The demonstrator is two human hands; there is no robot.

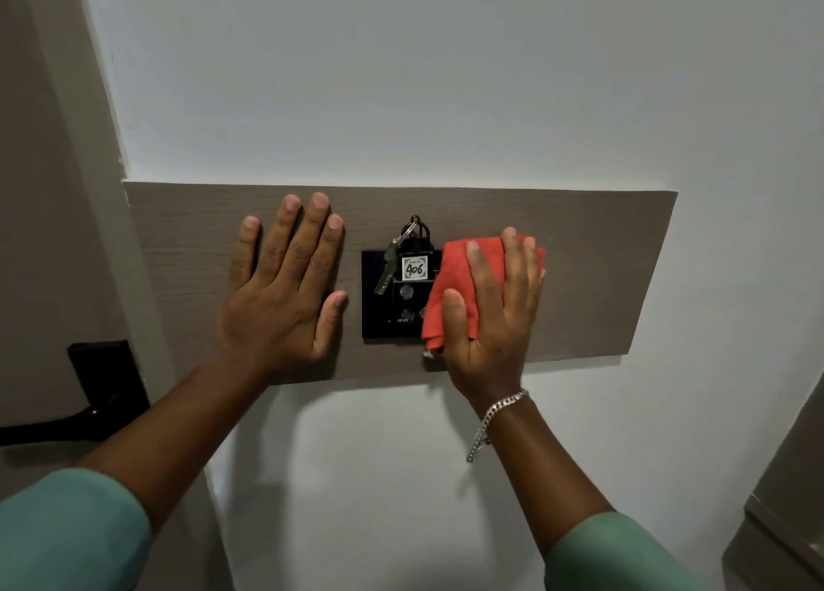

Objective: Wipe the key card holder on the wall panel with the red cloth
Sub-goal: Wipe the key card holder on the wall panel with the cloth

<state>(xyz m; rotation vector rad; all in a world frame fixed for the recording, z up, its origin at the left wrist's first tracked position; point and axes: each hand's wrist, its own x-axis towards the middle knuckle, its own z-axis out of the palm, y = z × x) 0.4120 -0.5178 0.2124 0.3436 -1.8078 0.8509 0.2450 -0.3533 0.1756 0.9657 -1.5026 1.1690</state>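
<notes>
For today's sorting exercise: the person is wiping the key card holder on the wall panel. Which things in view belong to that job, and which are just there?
Belongs to the job:
red cloth
key card holder
wall panel
right hand, pressing the cloth
left hand, flat on the panel

Just there:
door handle
bracelet

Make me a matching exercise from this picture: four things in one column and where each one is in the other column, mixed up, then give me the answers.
Things:
1. left hand
2. red cloth
3. key
4. bracelet

Places:
A. on the right wrist
B. hanging at the top left of the black key card holder
C. flat on the wooden wall panel, left of the holder
D. under the right hand, over the holder's right edge

Pairs: 1-C, 2-D, 3-B, 4-A
</notes>
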